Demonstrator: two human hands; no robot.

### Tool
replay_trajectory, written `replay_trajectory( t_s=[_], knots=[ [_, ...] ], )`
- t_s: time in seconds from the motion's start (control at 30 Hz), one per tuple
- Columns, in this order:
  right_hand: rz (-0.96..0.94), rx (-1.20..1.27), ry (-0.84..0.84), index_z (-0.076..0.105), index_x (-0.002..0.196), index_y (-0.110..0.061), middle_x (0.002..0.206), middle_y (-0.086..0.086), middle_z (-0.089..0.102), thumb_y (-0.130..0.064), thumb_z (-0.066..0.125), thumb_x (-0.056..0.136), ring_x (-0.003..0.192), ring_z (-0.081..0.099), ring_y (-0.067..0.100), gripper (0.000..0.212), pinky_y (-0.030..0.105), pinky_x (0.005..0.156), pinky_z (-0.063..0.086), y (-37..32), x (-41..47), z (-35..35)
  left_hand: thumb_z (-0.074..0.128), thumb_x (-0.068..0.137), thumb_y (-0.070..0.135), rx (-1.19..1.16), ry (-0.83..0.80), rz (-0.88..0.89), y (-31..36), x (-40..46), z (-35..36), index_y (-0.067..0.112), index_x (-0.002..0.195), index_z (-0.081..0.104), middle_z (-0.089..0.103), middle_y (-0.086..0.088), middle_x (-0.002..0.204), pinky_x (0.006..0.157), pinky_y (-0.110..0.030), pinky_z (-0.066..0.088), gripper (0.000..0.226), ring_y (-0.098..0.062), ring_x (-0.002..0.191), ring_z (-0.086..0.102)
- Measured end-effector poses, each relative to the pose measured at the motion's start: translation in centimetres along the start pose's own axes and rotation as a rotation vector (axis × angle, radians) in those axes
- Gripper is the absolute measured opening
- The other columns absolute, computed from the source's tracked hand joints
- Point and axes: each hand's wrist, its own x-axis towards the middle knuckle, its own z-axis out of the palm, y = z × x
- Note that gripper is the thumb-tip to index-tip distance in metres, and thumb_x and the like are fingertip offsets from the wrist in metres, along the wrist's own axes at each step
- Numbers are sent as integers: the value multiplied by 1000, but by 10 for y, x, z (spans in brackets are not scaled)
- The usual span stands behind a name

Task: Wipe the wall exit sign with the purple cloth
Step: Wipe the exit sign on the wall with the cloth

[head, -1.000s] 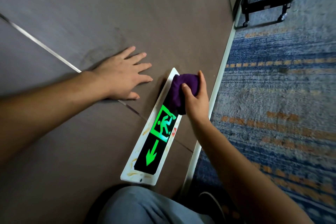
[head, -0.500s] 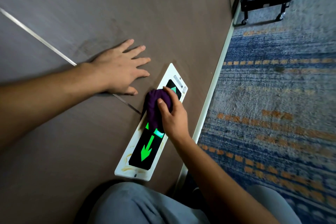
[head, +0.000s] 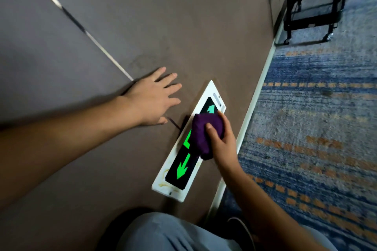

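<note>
We're crouched at the brown wall (head: 142, 26), head view looking down along it. Exit sign (head: 173, 189) is mounted low on the wall, just above the white baseboard (head: 253, 108): long white frame, black face, lit green arrows at both ends. Yellowish smears show on the frame at the near end. Right hand (head: 223, 142) is clamped around the bunched purple cloth (head: 204, 134), thumb on top, other fingers curled round the far side; the cloth is pressed on the middle of the sign face, covering the central pictogram except for a green sliver at its left edge. Both arrows stay uncovered. Left hand (head: 152, 99) lies flat on the wall, palm down, fingers spread, just beside the sign's upper half and not touching it, sitting over the thin metal joint strip (head: 98, 45) between panels. Grey trouser knee (head: 169, 232) at the bottom edge. Blue and orange patterned carpet (head: 316, 138) on the right, a black wheeled cart (head: 312, 2) standing on it well away in the far corner.
</note>
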Motion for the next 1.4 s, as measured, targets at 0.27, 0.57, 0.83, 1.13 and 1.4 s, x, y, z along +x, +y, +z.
replay_trajectory(
  t_s=[0.27, 0.57, 0.83, 1.13, 1.4],
  knots=[
    [-43, -81, 17, 48, 143, -48, 134, -5, 62, -43, 69, 91, 117, 67, 24, 56, 50, 100, 58, -19, 36, 7, 40, 95, 72, -86, 85, -99, 12, -34, 12, 36, 161, 23, 11, -3, 173, 128, -54, 1, 77, -32, 160, 0],
    [-116, -143, 48, 53, 124, -54, 113, -26, 65, -42, 65, 95, 104, 66, -5, 33, 17, 86, 55, 2, 12, 34, 46, 92, 73, -59, 105, -91, 16, -46, 21, 35, 158, 29, 9, -6, 173, 127, -59, -1, 78, -36, 159, -2],
    [-172, -109, -67, 60, 130, -43, 130, -17, 66, -30, 67, 93, 123, 62, 6, 39, 30, 108, 47, 34, -89, 49, 42, 89, 78, -21, 136, -86, 14, -45, 21, 37, 157, 30, 12, -5, 173, 127, -59, 3, 80, -34, 160, 1],
    [-72, -4, 138, 57, 135, -45, 121, -20, 63, -34, 70, 94, 110, 67, 9, 45, 38, 97, 60, 5, -12, 24, 41, 89, 78, 0, 152, -68, 13, -45, 25, 38, 157, 31, 15, -5, 172, 127, -60, 3, 80, -34, 159, 5],
    [-165, -252, 44, 55, 142, -35, 124, -8, 65, -36, 72, 93, 110, 64, 15, 52, 31, 97, 53, 6, -10, 38, 43, 89, 77, 9, 147, -74, 19, -42, 24, 38, 157, 30, 14, -7, 172, 126, -62, 1, 79, -35, 160, 3]
  ],
)
